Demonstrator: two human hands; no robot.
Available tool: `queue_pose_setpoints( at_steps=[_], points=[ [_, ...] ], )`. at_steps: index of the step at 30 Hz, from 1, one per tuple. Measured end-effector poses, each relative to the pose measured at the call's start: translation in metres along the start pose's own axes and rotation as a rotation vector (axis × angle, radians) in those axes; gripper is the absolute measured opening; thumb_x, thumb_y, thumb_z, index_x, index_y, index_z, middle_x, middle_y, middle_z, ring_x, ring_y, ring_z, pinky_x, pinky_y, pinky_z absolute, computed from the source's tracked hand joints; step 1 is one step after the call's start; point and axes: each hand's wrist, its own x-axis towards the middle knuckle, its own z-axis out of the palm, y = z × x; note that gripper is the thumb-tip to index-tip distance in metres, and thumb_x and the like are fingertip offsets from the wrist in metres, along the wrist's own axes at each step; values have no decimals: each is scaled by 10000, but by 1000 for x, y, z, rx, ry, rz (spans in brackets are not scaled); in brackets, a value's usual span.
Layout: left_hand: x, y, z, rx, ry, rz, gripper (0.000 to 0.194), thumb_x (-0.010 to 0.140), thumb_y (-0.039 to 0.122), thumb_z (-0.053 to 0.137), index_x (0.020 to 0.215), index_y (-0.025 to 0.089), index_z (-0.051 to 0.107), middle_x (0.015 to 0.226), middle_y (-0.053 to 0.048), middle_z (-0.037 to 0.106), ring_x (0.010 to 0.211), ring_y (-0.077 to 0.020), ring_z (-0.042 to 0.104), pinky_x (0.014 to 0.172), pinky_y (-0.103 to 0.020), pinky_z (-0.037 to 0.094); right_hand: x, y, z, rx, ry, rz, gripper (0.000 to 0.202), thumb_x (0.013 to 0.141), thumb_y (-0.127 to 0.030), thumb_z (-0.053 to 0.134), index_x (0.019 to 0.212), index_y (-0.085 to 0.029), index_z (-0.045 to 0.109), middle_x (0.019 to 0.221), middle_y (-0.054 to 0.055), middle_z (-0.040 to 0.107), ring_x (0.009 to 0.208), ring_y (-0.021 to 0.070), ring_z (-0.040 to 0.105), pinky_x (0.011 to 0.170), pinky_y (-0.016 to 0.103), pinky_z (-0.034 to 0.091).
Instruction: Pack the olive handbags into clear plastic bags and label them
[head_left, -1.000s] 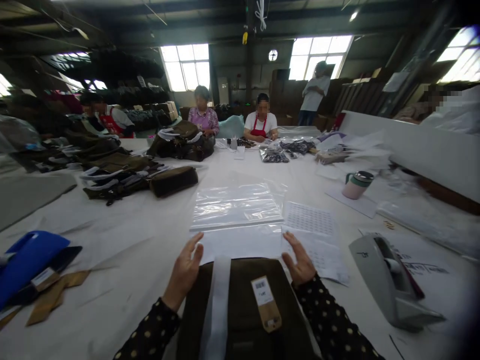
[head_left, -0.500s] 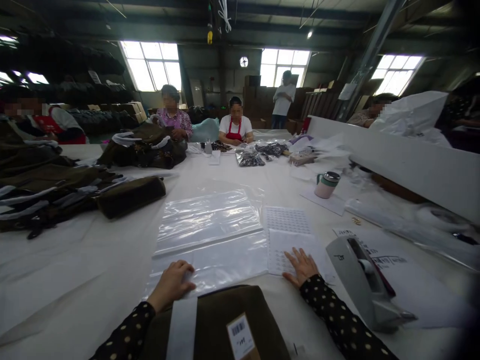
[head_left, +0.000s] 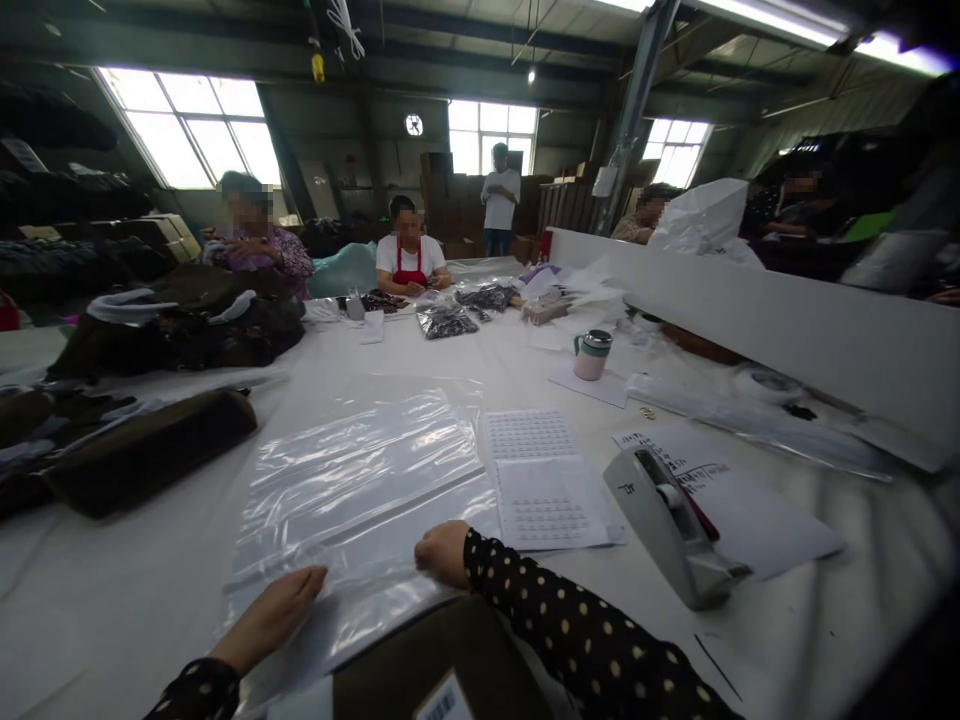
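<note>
Head view is looking farther to the right than half a second earlier, so everything on the table is sitting closer to the left edge. At the far left, a heap of dark bags [head_left: 187,325] is lying behind a long dark case [head_left: 154,450], both now partly nearer the border. The left hand [head_left: 274,610] is resting by the lower left part of a clear plastic bag [head_left: 360,480]; its fingers are stretching out close together, where before they were curving, and whether they are pinching the film cannot be told. The plastic bag is lying flat in front of the person, its near edge meeting a dark tagged bag [head_left: 450,645], which is now showing less of itself at the bottom of the picture, its label [head_left: 444,700] partly cut off. The right hand [head_left: 444,555] is no longer spreading over the printed sheets [head_left: 544,490]; it is now curling its fingers at the plastic's near right side, though what they are gripping is hidden. Those sheets are lying uncovered just beside the plastic. Farther right, a lidded cup [head_left: 591,358] is standing upright beyond a grey tape dispenser [head_left: 660,535], which is resting against a handwritten sheet [head_left: 765,510].
</note>
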Motion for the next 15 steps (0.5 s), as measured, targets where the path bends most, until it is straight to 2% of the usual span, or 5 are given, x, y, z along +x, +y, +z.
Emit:
queue_pose_setpoints(
  at_steps=[2,5,8,11,15],
  points=[
    [-10,2,0,45,58,19,367,794,520,376,848,223,587,902,-46,656,857,-228,602,781,-339,451,-1,-2,-9,-3,7,32,228,833,-292,456,951,-228,640,959,46,661,875,218,611,692,312,467],
    [-28,4,4,191,195,146,488,657,498,583,1067,234,571,1095,-70,610,1001,-270,562,880,-375,427,-2,-4,-23,-17,-19,73,246,814,-232,464,1003,-240,622,963,44,665,890,218,610,711,311,462],
    [-43,2,5,300,296,170,324,759,350,460,1027,266,619,1032,-49,649,967,-253,591,879,-376,440,2,-8,-33,-33,-61,103,214,812,-264,488,965,-227,633,928,52,676,875,220,617,688,302,468],
    [-54,-12,-2,352,344,141,401,747,224,371,1059,295,613,1030,-15,662,940,-233,612,836,-356,474,7,-14,-35,-49,-77,101,198,795,-353,545,904,-216,637,905,45,679,876,212,617,691,289,470],
    [-62,-38,-17,404,430,192,408,708,221,398,1035,322,621,1047,17,653,953,-238,602,845,-344,460,15,-21,-27,-64,-70,59,261,732,-430,624,850,-198,615,900,40,671,844,198,622,678,275,475]
  ],
)
